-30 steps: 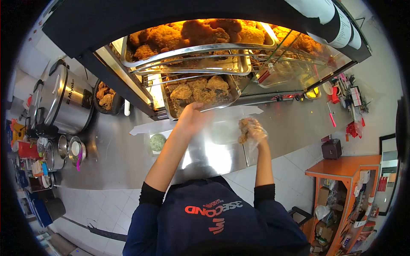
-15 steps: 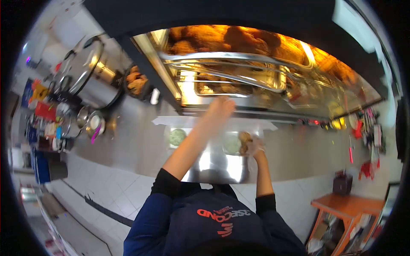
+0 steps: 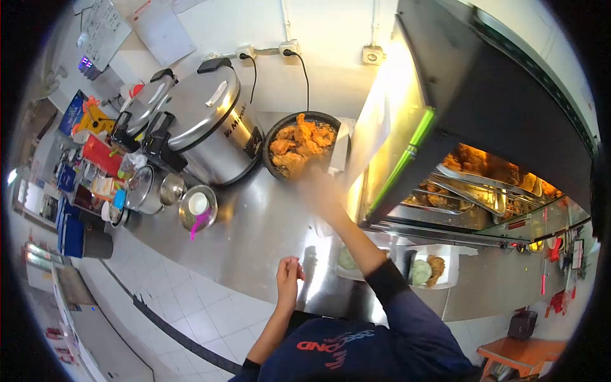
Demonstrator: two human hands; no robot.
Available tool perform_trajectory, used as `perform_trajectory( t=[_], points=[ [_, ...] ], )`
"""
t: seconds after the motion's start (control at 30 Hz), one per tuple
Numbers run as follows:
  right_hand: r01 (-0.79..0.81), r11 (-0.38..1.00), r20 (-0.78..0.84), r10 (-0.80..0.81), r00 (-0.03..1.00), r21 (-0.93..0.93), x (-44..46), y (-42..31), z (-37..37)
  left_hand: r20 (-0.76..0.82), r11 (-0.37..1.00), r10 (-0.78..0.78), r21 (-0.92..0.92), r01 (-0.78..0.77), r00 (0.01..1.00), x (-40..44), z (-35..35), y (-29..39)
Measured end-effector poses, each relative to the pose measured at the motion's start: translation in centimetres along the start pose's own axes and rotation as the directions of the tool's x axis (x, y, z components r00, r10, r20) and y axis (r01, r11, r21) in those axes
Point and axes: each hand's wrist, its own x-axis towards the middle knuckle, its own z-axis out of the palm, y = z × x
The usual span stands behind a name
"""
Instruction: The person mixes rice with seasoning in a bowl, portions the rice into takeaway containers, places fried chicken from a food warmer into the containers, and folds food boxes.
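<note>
My right hand (image 3: 313, 188) reaches across to the near edge of a black stone-look bowl (image 3: 267, 153) heaped with fried chicken (image 3: 305, 137). Motion smears its fingers, so I cannot see whether they hold a piece. Closer to my body, my left hand (image 3: 289, 274) is raised over the counter's front edge, fingers curled in, with nothing visible in them. Two white paper boxes lie by my right arm. One box (image 3: 450, 267) has a pale green round of food (image 3: 421, 272) beside a fried chicken piece (image 3: 436, 270); my arm partly covers the other (image 3: 347, 272).
Left of the bowl stands a large steel cooker (image 3: 213, 127), with another behind it. A steel bowl (image 3: 198, 209) with a white cup and pink handle sits nearer. The lit display cabinet (image 3: 439, 127) holding trays of fried chicken blocks the right side of the steel counter (image 3: 254, 223).
The view has swung left. My right hand has left the chicken in the box for the black bowl. My left hand has come back from the cabinet toward my body.
</note>
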Motion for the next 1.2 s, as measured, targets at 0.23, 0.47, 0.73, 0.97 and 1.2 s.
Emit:
perform_trajectory(
  t=[0.23,0.47,0.73,0.97,1.2],
  points=[
    [-0.522,0.852,0.159,0.520,0.839,-0.031,9.7,-2.2,4.5,0.108,0.974,-0.169,0.168,0.150,0.980,2.4,-10.6,0.1],
    [-0.319,0.520,0.236,0.221,0.946,0.792,-2.9,-0.7,-5.5,0.374,0.883,-0.225,0.469,0.026,0.900,6.4,-8.5,-1.2],
    [-0.514,0.275,0.271,0.601,0.751,0.813,-25.0,1.4,-12.7,0.627,0.717,0.217,0.417,-0.558,0.748,11.8,3.2,-5.2],
    [-0.517,0.827,-0.272,0.562,0.781,0.222,-25.1,4.0,-9.6,0.520,0.609,0.321,0.526,-0.593,0.791,12.8,5.5,-4.4],
    [-0.678,0.708,0.206,0.646,0.735,0.198,-23.0,10.0,-6.7,0.573,0.573,0.336,0.505,-0.645,0.747,12.6,4.4,-3.7]
  ],
)
